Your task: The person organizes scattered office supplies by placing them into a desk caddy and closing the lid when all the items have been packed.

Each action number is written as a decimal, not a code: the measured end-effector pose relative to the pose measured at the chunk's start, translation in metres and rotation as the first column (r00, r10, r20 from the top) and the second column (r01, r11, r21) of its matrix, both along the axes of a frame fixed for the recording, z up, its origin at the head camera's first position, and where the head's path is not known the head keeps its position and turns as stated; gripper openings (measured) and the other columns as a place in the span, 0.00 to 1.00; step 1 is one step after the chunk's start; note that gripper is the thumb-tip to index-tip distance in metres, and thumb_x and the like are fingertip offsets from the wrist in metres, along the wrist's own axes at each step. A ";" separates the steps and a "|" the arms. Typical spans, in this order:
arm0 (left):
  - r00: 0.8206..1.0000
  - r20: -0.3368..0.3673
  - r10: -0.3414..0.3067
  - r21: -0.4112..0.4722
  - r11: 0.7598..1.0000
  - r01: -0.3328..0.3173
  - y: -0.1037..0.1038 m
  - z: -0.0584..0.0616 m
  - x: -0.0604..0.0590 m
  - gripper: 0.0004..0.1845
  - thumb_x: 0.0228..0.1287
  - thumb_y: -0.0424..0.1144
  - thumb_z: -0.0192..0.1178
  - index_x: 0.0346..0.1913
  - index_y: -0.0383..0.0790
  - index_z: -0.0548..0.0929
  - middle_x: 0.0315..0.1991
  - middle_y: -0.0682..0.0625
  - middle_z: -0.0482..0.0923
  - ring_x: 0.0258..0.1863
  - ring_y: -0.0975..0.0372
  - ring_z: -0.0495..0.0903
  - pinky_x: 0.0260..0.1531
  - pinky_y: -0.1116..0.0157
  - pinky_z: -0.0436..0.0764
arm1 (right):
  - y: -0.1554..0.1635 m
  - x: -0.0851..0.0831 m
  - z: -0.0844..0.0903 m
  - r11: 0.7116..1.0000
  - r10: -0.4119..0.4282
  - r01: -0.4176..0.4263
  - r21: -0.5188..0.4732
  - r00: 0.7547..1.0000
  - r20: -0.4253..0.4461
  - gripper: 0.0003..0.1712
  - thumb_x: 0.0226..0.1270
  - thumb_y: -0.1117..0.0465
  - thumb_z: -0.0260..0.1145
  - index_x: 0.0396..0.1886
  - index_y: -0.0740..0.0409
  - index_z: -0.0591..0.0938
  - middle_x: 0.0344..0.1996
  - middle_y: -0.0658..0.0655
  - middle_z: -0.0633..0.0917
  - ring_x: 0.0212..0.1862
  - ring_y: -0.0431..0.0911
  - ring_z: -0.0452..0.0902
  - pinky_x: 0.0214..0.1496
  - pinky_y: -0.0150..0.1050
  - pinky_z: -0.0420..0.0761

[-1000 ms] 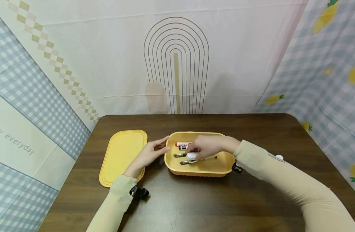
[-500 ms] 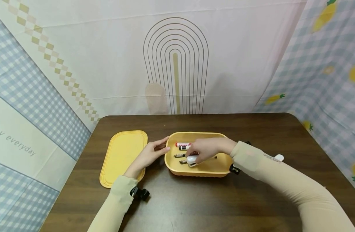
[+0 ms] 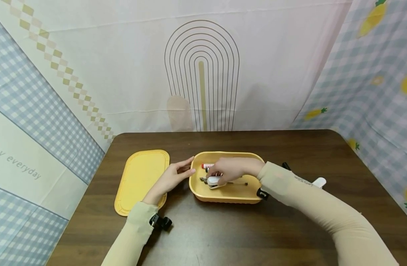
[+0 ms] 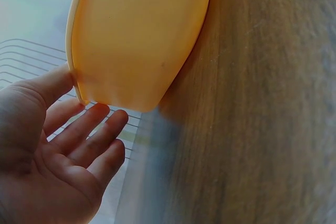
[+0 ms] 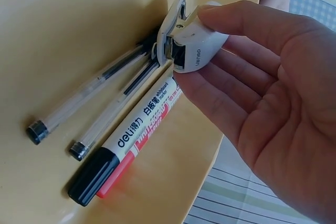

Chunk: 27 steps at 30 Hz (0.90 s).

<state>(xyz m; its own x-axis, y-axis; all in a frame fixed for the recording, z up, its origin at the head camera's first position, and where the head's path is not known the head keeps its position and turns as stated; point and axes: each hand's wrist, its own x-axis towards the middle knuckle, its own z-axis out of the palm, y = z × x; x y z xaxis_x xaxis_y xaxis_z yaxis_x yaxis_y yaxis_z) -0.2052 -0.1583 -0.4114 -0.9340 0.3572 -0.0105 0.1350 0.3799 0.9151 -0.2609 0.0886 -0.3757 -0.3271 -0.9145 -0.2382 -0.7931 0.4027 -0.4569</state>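
Observation:
My right hand (image 3: 232, 168) pinches a small white stapler (image 5: 202, 43) between thumb and fingers, low inside the yellow plastic box (image 3: 223, 199). Under and beside the stapler lie two clear pens (image 5: 94, 85) with black ends. Alongside them in the right wrist view are a whiteboard marker (image 5: 134, 129) with a black cap and a red marker (image 5: 115, 176). The hand covers parts of these in the head view. At the box's left end, my left hand (image 3: 170, 179) touches the rim with thumb and fingertips, its other fingers relaxed beneath the rim.
A yellow lid (image 3: 141, 181) lies flat on the dark wooden table (image 3: 203, 229), left of the box. To the right, a white rounded object (image 3: 319, 182) and a black object (image 3: 286, 166) show partly from behind the right sleeve. A patterned cloth hangs behind the table.
The right hand has moved slightly left inside the box with the stapler, now near the pens' left ends. More of the black and white objects shows beyond the sleeve. The left hand stays put.

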 end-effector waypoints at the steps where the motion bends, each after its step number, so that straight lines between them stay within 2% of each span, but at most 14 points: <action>1: 1.000 0.001 0.000 -0.003 1.000 0.000 0.000 0.000 0.000 0.30 0.73 0.35 0.61 0.73 0.32 0.68 0.67 0.36 0.72 0.62 0.46 0.77 0.63 0.51 0.74 | -0.001 0.000 0.000 1.000 -0.004 0.004 0.003 1.000 0.004 0.22 0.60 0.68 0.69 0.56 0.58 0.85 0.39 0.48 0.84 0.37 0.37 0.74 0.42 0.32 0.76; 9: 1.000 0.005 -0.004 -0.018 1.000 0.004 -0.002 0.001 0.000 0.30 0.73 0.37 0.62 0.73 0.33 0.68 0.67 0.36 0.72 0.62 0.47 0.77 0.62 0.52 0.75 | -0.010 -0.001 -0.002 1.000 -0.007 0.007 0.030 1.000 0.007 0.24 0.61 0.67 0.70 0.59 0.58 0.83 0.42 0.48 0.85 0.40 0.39 0.76 0.46 0.33 0.77; 19: 1.000 0.013 -0.006 -0.008 1.000 0.006 -0.002 -0.002 0.000 0.30 0.73 0.38 0.62 0.74 0.34 0.68 0.66 0.35 0.73 0.62 0.47 0.77 0.63 0.51 0.74 | -0.015 0.001 -0.004 0.999 -0.006 0.006 0.053 1.000 -0.003 0.24 0.60 0.68 0.71 0.58 0.56 0.84 0.44 0.49 0.86 0.41 0.39 0.77 0.46 0.32 0.77; 27: 1.000 0.009 0.005 -0.001 1.000 -0.005 -0.002 0.000 0.001 0.30 0.73 0.37 0.62 0.73 0.33 0.68 0.67 0.36 0.72 0.62 0.47 0.77 0.63 0.51 0.74 | -0.015 -0.001 -0.004 0.998 -0.015 0.014 0.063 1.000 0.013 0.23 0.59 0.69 0.70 0.57 0.56 0.85 0.43 0.49 0.86 0.44 0.40 0.80 0.48 0.32 0.78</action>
<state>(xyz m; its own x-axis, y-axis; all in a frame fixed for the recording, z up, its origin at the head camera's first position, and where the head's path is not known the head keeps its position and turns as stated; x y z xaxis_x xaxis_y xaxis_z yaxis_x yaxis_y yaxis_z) -0.2039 -0.1601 -0.4109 -0.9356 0.3526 -0.0191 0.1251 0.3816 0.9158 -0.2615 0.0733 -0.3796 -0.3366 -0.8929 -0.2991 -0.7812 0.4422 -0.4408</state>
